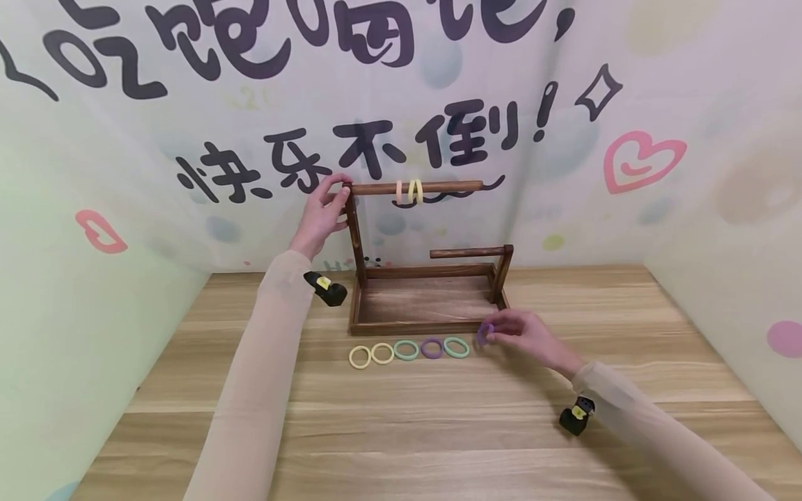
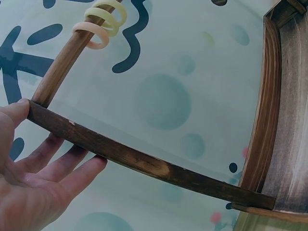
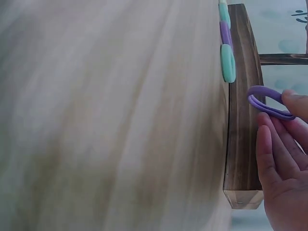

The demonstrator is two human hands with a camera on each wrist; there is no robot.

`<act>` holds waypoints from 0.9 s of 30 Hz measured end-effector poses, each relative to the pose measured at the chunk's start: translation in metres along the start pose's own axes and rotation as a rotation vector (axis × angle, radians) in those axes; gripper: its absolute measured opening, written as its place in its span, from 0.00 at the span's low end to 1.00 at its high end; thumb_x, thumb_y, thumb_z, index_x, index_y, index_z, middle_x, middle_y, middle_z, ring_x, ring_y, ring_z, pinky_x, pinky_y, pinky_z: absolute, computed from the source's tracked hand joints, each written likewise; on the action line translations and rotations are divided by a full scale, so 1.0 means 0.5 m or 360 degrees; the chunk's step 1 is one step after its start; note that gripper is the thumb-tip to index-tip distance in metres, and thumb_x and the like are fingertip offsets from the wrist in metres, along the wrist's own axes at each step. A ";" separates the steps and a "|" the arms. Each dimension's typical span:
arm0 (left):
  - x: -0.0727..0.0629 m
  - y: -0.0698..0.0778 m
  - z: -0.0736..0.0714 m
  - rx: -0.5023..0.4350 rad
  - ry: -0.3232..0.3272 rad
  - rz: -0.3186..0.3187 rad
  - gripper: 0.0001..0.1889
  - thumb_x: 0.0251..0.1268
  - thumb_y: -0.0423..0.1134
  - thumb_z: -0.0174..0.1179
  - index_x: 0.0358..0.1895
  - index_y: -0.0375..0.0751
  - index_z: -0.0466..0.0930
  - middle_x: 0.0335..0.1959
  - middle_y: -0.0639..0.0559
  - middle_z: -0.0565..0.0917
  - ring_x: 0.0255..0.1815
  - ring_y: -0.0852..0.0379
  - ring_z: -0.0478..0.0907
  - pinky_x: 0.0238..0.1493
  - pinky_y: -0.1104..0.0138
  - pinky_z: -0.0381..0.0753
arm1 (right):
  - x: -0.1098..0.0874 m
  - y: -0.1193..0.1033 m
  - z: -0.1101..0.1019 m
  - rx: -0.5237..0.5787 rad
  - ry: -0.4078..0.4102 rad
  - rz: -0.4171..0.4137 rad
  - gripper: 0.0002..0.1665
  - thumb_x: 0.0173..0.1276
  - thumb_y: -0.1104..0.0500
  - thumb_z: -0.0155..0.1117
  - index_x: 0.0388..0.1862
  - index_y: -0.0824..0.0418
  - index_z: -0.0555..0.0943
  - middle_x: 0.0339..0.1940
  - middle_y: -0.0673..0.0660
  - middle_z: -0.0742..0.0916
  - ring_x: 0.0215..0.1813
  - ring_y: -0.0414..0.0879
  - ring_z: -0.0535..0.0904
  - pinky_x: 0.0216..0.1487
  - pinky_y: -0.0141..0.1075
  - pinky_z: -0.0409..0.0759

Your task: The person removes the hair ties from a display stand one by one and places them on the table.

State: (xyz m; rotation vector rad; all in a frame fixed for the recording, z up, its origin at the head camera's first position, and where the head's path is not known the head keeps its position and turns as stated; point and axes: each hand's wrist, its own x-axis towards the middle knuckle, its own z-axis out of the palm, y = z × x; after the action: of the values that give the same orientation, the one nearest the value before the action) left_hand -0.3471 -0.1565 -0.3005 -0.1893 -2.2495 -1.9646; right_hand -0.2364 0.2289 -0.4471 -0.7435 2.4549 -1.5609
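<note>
Rack [image 1: 413, 328] of dark wood stands near the desk's [image 1: 401, 431] back edge, its left post gripped at the top by the left hand [image 1: 319, 219], fingertips partly hidden. Well apart, the right hand [image 1: 529, 339] pinches a purple ring [image 3: 270, 111], partly covered by the thumb, near the rack's front right corner. Five rings [image 1: 406, 358] lie toward the desk's cut-off front edge; three more rings [image 1: 411, 191] hang on the upper bar [image 1: 451, 186].
</note>
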 end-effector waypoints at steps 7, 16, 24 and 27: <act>0.003 -0.002 0.001 -0.0013 0.0002 0.0015 0.14 0.77 0.42 0.48 0.60 0.49 0.71 0.47 0.43 0.76 0.46 0.46 0.77 0.48 0.48 0.79 | 0.001 0.007 0.011 -0.0017 -0.0035 0.0015 0.20 0.62 0.68 0.67 0.52 0.74 0.77 0.47 0.68 0.84 0.49 0.59 0.82 0.49 0.35 0.80; 0.001 -0.003 0.001 0.0004 -0.0002 0.0012 0.14 0.77 0.42 0.48 0.60 0.49 0.71 0.48 0.42 0.76 0.46 0.46 0.76 0.49 0.48 0.79 | -0.002 0.014 0.019 -0.0052 -0.0067 0.0068 0.19 0.63 0.67 0.67 0.52 0.74 0.77 0.48 0.68 0.83 0.50 0.60 0.82 0.49 0.36 0.80; 0.002 -0.002 0.001 0.0004 -0.0005 0.0021 0.14 0.77 0.42 0.48 0.60 0.48 0.71 0.49 0.41 0.76 0.47 0.46 0.77 0.48 0.48 0.79 | -0.003 0.017 0.020 -0.0254 -0.0021 0.0010 0.17 0.61 0.66 0.70 0.47 0.72 0.80 0.40 0.61 0.85 0.35 0.44 0.81 0.33 0.31 0.79; 0.003 -0.003 -0.001 0.0013 -0.0007 0.0019 0.14 0.76 0.43 0.48 0.60 0.49 0.71 0.49 0.41 0.76 0.47 0.46 0.77 0.48 0.48 0.79 | -0.001 0.017 0.022 -0.0253 -0.0040 -0.0003 0.16 0.60 0.67 0.70 0.47 0.72 0.80 0.39 0.62 0.85 0.35 0.43 0.82 0.34 0.31 0.80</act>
State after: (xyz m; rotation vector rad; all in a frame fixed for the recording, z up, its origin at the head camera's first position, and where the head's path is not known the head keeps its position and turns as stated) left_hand -0.3489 -0.1572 -0.3018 -0.2058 -2.2530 -1.9509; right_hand -0.2343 0.2229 -0.4595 -0.7842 2.5834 -1.3599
